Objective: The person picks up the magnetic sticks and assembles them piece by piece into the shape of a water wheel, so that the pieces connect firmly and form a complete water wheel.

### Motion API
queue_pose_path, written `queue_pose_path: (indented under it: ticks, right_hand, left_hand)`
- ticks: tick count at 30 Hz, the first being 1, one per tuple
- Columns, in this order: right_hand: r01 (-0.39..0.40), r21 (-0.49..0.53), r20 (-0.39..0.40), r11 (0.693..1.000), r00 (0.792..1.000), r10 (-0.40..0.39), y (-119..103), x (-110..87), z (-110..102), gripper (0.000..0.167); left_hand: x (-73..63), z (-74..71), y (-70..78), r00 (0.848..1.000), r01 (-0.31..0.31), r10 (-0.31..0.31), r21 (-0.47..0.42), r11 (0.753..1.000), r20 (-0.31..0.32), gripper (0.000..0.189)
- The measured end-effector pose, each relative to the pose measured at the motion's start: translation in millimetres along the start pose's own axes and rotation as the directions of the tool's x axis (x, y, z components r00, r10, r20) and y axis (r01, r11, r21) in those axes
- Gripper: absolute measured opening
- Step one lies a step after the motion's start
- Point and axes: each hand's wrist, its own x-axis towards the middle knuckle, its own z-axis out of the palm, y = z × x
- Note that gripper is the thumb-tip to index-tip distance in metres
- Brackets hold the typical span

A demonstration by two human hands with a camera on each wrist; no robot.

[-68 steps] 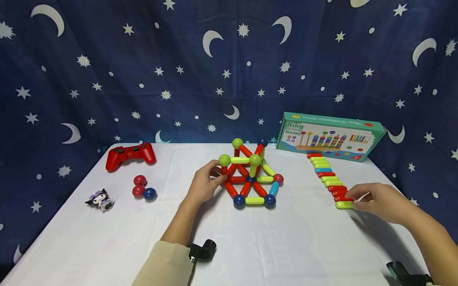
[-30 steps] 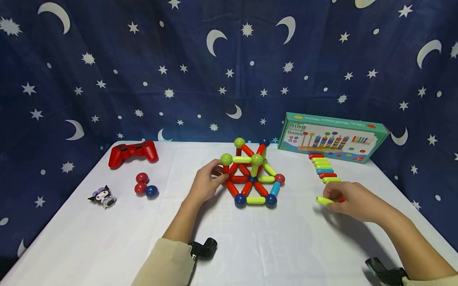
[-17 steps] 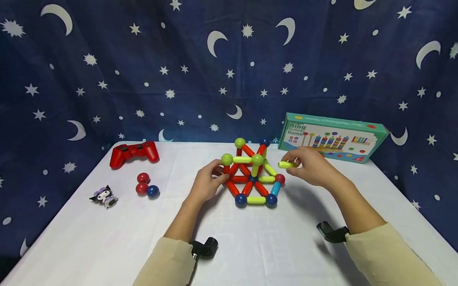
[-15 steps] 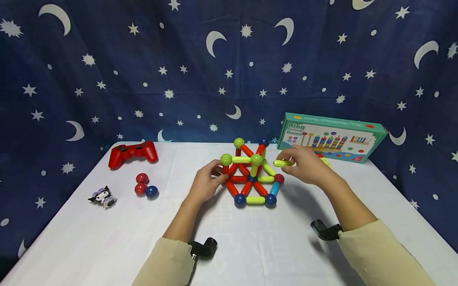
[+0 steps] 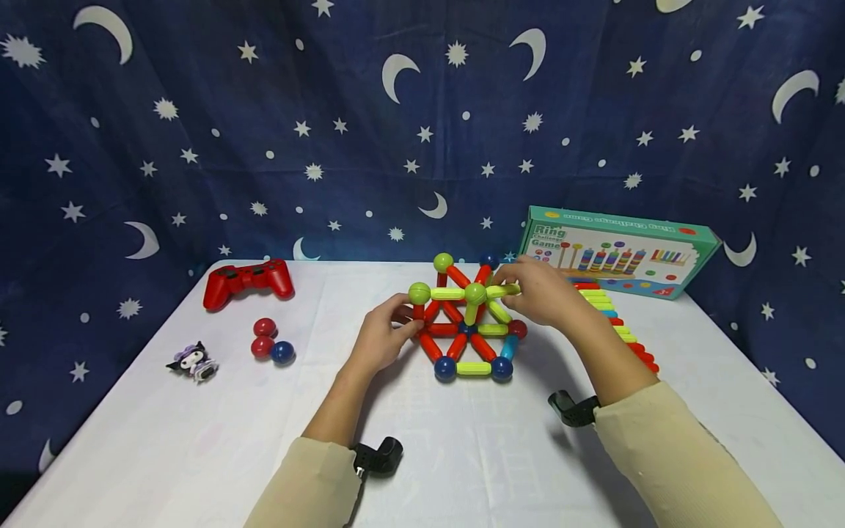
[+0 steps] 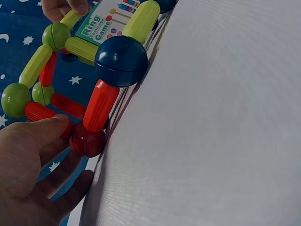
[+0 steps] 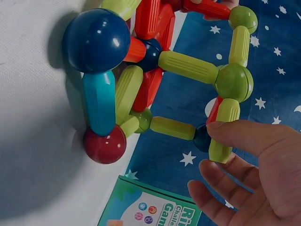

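Note:
A model of magnetic sticks and balls stands mid-table, its dark blue centre ball [image 5: 468, 328] ringed by red, yellow-green and blue sticks. At its left side my left hand [image 5: 381, 334] pinches an upright red stick [image 6: 37, 111] between a green ball and a red ball. My right hand [image 5: 538, 292] holds a yellow-green stick [image 7: 228, 111] by its outer end, thumb on one side. The other end of that stick meets the raised front green ball [image 7: 233, 83]. In the head view, my right hand partly hides the back right of the model.
A slanting row of loose red, yellow-green and blue sticks [image 5: 620, 330] lies at right, partly behind my right arm. Behind it leans a game box [image 5: 614, 253]. At left are a red game controller [image 5: 249, 284], loose balls [image 5: 262, 347] and a small figurine [image 5: 193, 362].
My right hand has picked the yellow-green stick from the near end of the row and carried it left to the model's green ball. My left hand has stayed in place.

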Motion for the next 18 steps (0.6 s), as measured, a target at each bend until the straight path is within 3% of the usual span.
queue_pose_path:
  ticks: [9,18]
  right_hand:
    - [0.0,0.021,0.017,1.0,1.0,0.0,0,-1.5,0,0.029]
    - [-0.037,0.093,0.025,0.995,0.999,0.035,23,-24.8,-4,0.057]
  left_hand:
    - [-0.9,-1.9,1.0,1.0,0.0,0.0,0.001,1.0,0.004,0.034]
    - [-0.5,-1.2,0.7,1.0,0.002,-0.002,-0.006,1.0,0.003,0.034]
